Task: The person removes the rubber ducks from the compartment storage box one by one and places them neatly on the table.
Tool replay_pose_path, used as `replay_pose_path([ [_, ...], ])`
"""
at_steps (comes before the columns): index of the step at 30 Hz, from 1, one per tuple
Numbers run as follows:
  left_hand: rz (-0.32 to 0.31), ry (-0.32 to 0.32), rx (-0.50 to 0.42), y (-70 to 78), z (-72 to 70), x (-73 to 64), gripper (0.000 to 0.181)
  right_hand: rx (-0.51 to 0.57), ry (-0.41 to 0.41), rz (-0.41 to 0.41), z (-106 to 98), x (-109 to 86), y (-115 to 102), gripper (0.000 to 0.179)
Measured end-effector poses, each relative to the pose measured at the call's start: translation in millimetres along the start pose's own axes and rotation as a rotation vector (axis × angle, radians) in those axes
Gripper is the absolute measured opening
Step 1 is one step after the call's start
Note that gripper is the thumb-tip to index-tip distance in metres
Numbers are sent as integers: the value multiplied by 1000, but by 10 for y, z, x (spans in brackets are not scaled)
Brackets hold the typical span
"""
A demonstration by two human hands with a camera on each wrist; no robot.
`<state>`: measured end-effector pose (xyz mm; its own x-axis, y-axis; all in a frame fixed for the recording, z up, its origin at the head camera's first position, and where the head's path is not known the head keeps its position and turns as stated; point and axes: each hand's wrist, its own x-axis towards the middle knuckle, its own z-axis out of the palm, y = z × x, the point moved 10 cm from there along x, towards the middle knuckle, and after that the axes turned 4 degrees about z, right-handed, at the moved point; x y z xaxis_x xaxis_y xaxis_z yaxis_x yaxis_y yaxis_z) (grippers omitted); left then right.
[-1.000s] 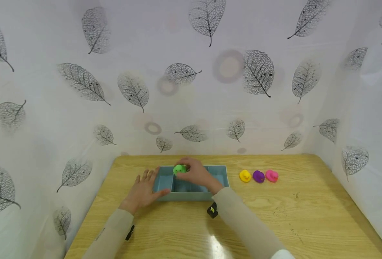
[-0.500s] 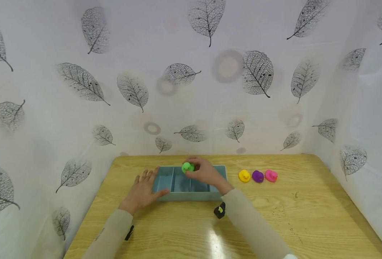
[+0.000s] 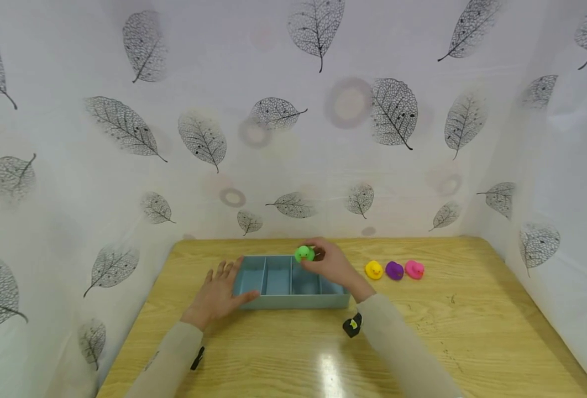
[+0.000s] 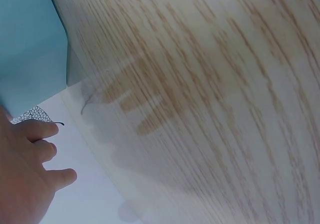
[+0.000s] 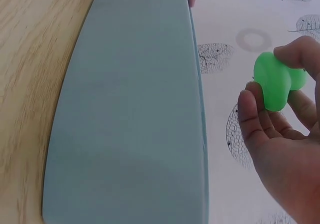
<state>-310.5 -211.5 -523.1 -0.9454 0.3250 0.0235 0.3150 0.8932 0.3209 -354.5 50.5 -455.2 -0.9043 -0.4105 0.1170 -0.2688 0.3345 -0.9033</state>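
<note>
A blue-grey divided box (image 3: 293,302) with several compartments in a row sits toward the back of the table. My right hand (image 3: 329,262) pinches a green toy duck (image 3: 303,254) between thumb and fingertips, over the box's back edge near the third compartment from the left. In the right wrist view the duck (image 5: 272,81) is held above the level of the box rim. My left hand (image 3: 220,294) lies at the box's left end, fingers spread and thumb along the front corner. The left wrist view shows those fingers (image 4: 42,154) beside the box's corner (image 4: 35,48).
To the right of the box, a yellow duck (image 3: 373,270), a purple duck (image 3: 394,270) and a pink duck (image 3: 415,270) stand in a row on the wooden table (image 3: 273,354). A leaf-patterned white curtain (image 3: 293,138) encloses the back and sides.
My right hand has carried the green duck rightward along the box, from over the second compartment to the third. My left hand has stayed at the box's left end.
</note>
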Motion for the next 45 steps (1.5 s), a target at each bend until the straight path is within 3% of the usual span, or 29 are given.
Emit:
replay_pose_path([
  [23,3,7,-4,-13,1,-8,107,-52,123,-32,-587,-264,253,42],
  [45,10,16,-5,-20,13,10,108,-83,174,26,-1039,-498,445,42],
])
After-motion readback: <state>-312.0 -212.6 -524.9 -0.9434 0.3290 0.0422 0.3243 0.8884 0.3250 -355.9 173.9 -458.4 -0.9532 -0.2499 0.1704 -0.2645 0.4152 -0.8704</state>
